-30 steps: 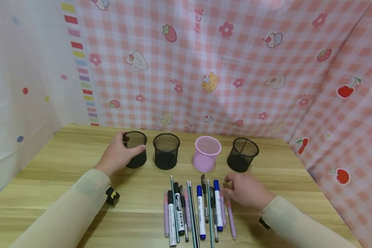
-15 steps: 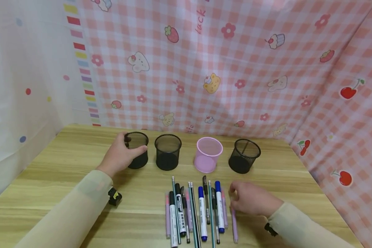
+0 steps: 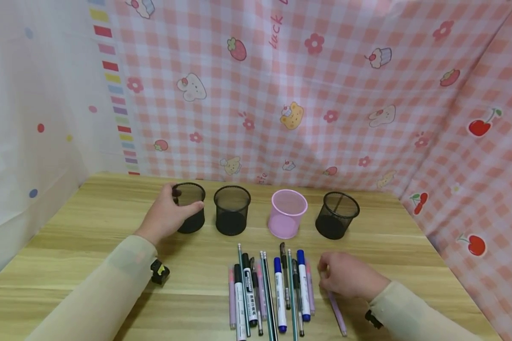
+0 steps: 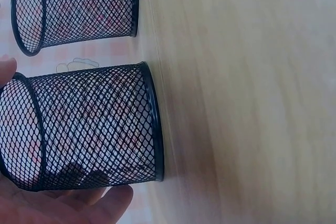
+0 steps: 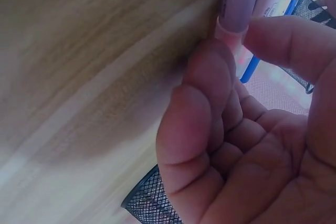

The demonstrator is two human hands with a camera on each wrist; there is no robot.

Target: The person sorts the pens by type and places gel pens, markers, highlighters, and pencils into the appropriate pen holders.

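The left hand (image 3: pixel 166 213) grips the leftmost black mesh cup (image 3: pixel 191 222) by its upper part; in the left wrist view the thumb is at the rim of that cup (image 4: pixel 94 129) and fingers lie along its far side. The right hand (image 3: pixel 352 275) pinches the capped upper end of a pinkish-purple pen (image 3: pixel 337 313), which lies slanted at the right of the pen group. In the right wrist view, thumb and fingertips meet at the cap of the pen (image 5: pixel 240 3), with the other fingers curled.
Right of the held cup stand another black mesh cup (image 3: pixel 232 220), a pink cup (image 3: pixel 284 222) and a black cup (image 3: pixel 333 225). Several markers, pens and pencils lie side by side in front, among them a blue-capped marker (image 3: pixel 279 298). A checked curtain (image 3: pixel 256 94) hangs behind.
The right hand has moved slightly right from the pen group and now pinches the outermost purple pen, whose lower end has swung right. The left hand stays on its cup.
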